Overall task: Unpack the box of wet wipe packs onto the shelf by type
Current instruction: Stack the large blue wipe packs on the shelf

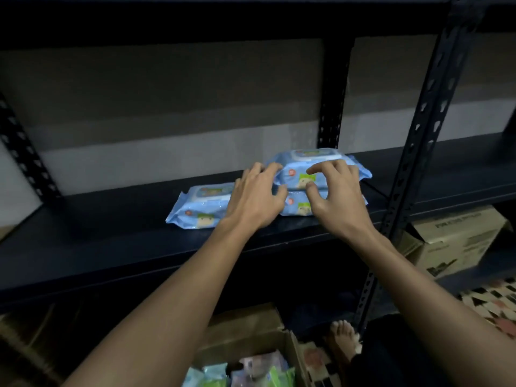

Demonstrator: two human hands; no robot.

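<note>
On the dark shelf board (111, 238) lie three light-blue wet wipe packs. Two are stacked at the right: the top pack (296, 174) on the bottom pack (296, 208). A third blue pack (201, 208) lies alone just left of the stack. My left hand (254, 199) holds the left end of the top pack, fingers above and thumb at the seam between the two packs. In front of the stack, my right hand (335, 196) hovers at the top pack's front face, fingers spread and loosely bent, holding nothing.
An open cardboard box (296, 356) on the floor below holds green, blue and purple wipe packs (251, 370). A perforated steel upright (418, 152) rises right of the stack. Another carton (458, 241) sits on the lower right shelf. A bare foot (346, 336) stands by the box.
</note>
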